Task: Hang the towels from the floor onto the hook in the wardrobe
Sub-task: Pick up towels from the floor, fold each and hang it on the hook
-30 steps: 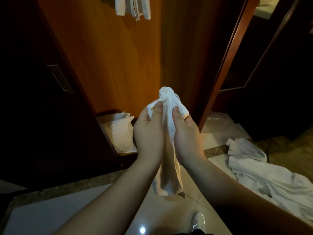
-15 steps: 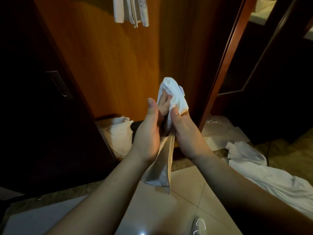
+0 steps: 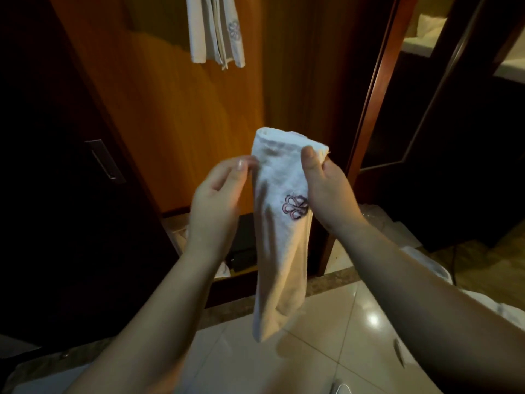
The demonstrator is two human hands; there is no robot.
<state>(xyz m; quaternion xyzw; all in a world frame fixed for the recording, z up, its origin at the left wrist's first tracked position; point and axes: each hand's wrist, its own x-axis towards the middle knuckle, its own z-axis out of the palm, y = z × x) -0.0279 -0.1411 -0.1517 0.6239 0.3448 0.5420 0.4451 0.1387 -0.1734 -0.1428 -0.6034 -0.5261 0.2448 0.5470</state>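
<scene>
From the head camera, the person holds a white towel up in front of the open wardrobe. The right hand grips the towel near its top: the thumb presses across the front of the cloth and the other fingers are curled behind it, so the upper right corner is pinched between them. The folded top edge of the towel stands just above that thumb, and the rest hangs straight down below the grip, narrowing to a point over the pale floor tiles. A dark red flower emblem on the cloth sits just beside the heel of the right hand.

The left hand is at the towel's left edge, level with the right. Its fingers are loosely bent and its thumb tip is at the cloth; whether it actually pinches the edge or only touches it I cannot tell, as the fingertips are blurred.

Higher up, against the orange wooden back panel, more white towels hang with the same emblem; their tops run out of the picture. A dark door with a metal handle stands on the left. White cloth lies on the floor to the right, partly hidden behind the right forearm
</scene>
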